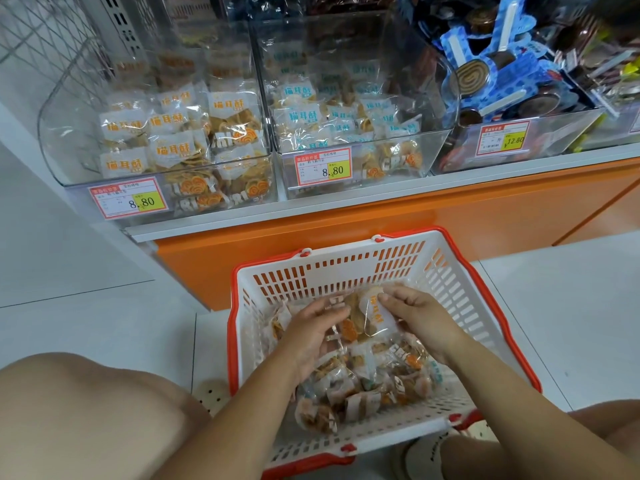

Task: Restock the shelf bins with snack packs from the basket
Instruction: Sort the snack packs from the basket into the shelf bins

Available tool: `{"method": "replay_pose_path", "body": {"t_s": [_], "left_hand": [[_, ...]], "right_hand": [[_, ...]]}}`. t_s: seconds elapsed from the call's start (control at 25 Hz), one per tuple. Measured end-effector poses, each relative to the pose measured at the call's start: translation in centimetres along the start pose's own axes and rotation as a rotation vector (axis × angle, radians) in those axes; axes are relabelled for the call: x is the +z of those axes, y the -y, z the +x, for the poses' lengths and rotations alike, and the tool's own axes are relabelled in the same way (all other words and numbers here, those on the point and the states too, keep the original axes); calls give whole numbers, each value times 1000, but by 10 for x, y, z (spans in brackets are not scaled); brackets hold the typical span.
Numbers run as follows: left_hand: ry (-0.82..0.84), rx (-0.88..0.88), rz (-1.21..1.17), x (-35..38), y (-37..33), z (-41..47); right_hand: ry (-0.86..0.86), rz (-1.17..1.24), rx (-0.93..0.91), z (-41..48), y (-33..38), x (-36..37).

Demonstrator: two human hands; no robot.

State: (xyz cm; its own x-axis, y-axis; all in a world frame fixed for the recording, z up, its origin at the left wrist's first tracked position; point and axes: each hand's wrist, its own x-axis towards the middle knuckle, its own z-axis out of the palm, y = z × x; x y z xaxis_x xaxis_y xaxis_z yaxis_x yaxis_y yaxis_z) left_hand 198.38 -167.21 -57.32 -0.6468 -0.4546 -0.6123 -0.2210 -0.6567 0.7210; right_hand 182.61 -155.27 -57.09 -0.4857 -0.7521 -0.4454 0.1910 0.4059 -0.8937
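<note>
A white basket with a red rim [446, 268] stands on the floor in front of me, holding several clear snack packs [363, 386]. Inside the basket, my left hand [311, 334] and my right hand [415, 317] both hold a bunch of orange-lettered snack packs [367, 317], gripped between them and raised above the pile. On the shelf above, the left clear bin [159, 140] contains orange-lettered packs. Blue-lettered packs fill the middle bin [349, 126].
A third bin [519, 98] at the right holds blue-wrapped round snacks. Price tags [128, 199] hang on the bin fronts. The shelf has an orange base [381, 230]. My knees show at the lower left and lower right. White floor tiles lie to the left.
</note>
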Motion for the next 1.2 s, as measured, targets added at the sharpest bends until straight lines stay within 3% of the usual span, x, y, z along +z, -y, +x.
{"method": "replay_pose_path", "body": {"t_s": [0.16,0.28,0.8,0.96,1.2], "left_hand": [[-26,-13,-37,-1,3,2],[-53,-18,-138,-3,3,4],[-35,49,-209,0,-12,-9],[-56,187,-27,-1,-39,-28],[-175,580,509,-20,-134,-87]], "right_hand": [[-63,237,85,7,-3,5],[-10,363,94,4,0,5],[10,326,-2,-9,23,19],[40,199,-66,-13,52,35],[-23,39,-336,-24,153,69]]}}
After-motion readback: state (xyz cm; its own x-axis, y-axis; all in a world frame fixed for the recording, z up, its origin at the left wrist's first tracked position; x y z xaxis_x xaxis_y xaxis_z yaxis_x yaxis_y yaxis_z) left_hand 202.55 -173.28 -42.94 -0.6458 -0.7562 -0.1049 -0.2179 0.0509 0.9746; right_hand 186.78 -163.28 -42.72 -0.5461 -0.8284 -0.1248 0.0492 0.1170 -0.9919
